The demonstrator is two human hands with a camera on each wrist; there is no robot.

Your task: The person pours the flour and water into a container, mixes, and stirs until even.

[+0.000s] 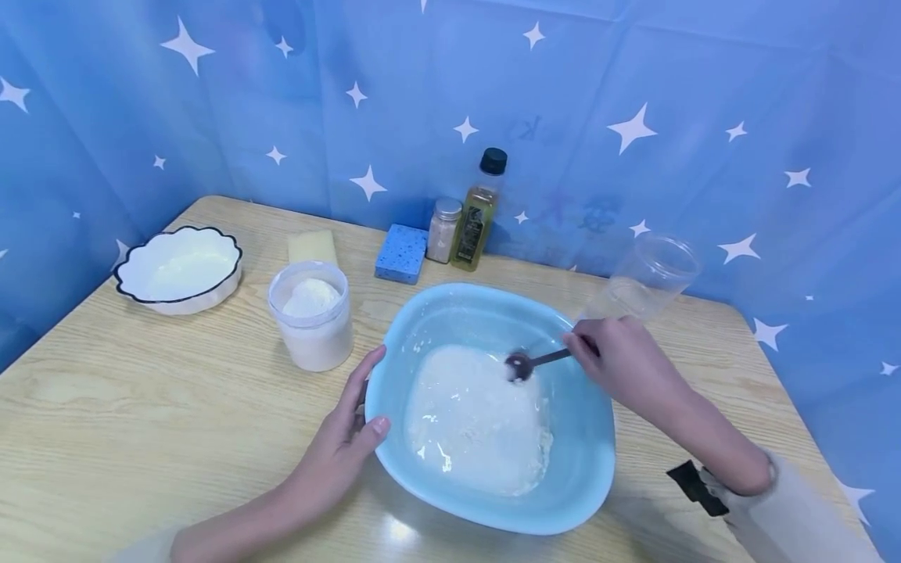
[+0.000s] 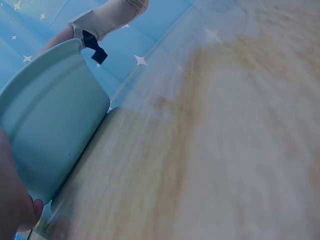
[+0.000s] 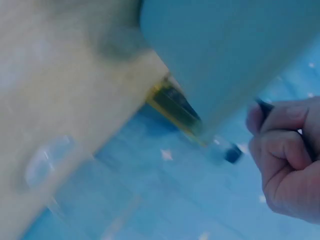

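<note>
A light blue basin (image 1: 584, 438) sits on the wooden table (image 1: 141, 422), holding wet white flour and water (image 1: 475, 418). My right hand (image 1: 619, 360) grips the handle of a dark spoon (image 1: 524, 363) whose bowl dips into the mix at the far side. My left hand (image 1: 345, 434) rests against the basin's left rim, thumb on the edge, fingers straight. In the left wrist view the basin's outer wall (image 2: 47, 135) fills the left side. The right wrist view shows my right hand (image 3: 287, 157) curled round the spoon handle beside the basin's wall (image 3: 225, 45).
A clear tub of flour (image 1: 312, 315) stands left of the basin, a scalloped white bowl (image 1: 179, 270) farther left. Along the back are a yellow sponge (image 1: 313, 246), a blue sponge (image 1: 401, 252), a shaker (image 1: 444, 230) and an oil bottle (image 1: 479, 209). An empty clear cup (image 1: 644, 281) stands behind my right hand.
</note>
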